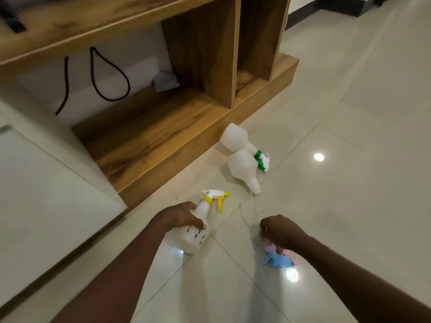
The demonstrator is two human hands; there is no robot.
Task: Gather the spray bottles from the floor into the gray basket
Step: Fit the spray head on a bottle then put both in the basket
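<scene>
My left hand (180, 216) grips the body of a white spray bottle with a yellow trigger (198, 226), which lies tilted on the floor tiles. My right hand (281, 231) is closed on a pink and blue spray head (278, 258); a thin clear tube (245, 213) runs from near it toward a headless white bottle (245, 170). Farther off, by the wooden unit, lies a second white bottle with a green trigger (234, 137), touching the headless one. No gray basket is in view.
A wooden shelf unit (163, 134) with open compartments stands on the left, black cables (109, 75) hanging inside it. A white cabinet (46, 183) is at the near left. Glossy cream floor tiles (349, 194) stretch to the right.
</scene>
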